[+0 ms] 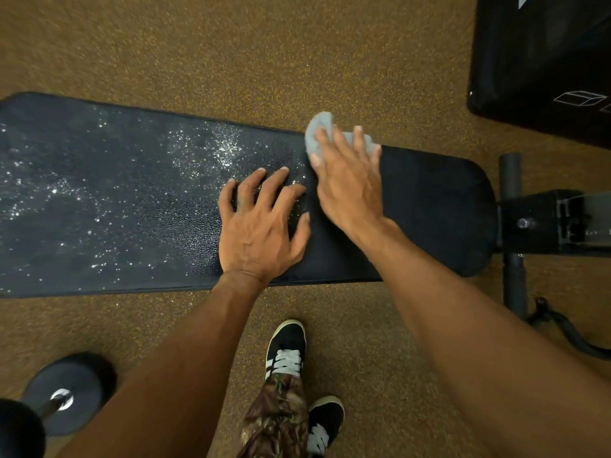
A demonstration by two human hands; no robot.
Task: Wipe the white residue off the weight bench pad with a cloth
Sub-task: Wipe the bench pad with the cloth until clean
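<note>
A long black textured vinyl weight bench pad [429, 209] runs across the view from 9 o'clock to 3 o'clock, above a speckled brown rubber floor [231, 54]. White powdery residue [205, 150] is scattered over the left and middle stretch of this surface, thickest in a patch just to the 10 o'clock side of the left hand; the stretch toward 3 o'clock looks plain black.

The right hand [347, 183] lies palm down, fingers spread flat, pressing a crumpled pale grey cloth [317, 130] against the far edge of the pad at about 12 o'clock. Part of the cloth bulges out beyond the fingertips and over the pad's edge. The left hand [261, 223] rests just beside it toward 9 o'clock, fingers splayed wide and bent, fingertips on the pad, holding nothing.

At 3 o'clock the pad meets a black metal bench frame [542, 223] with a bolt. A large black padded box [542, 54] sits at 1 o'clock. A black round dumbbell [66, 391] lies on the floor at 8 o'clock. At 6 o'clock are black sneakers with white laces [287, 352] and a camouflage trouser leg [277, 414].
</note>
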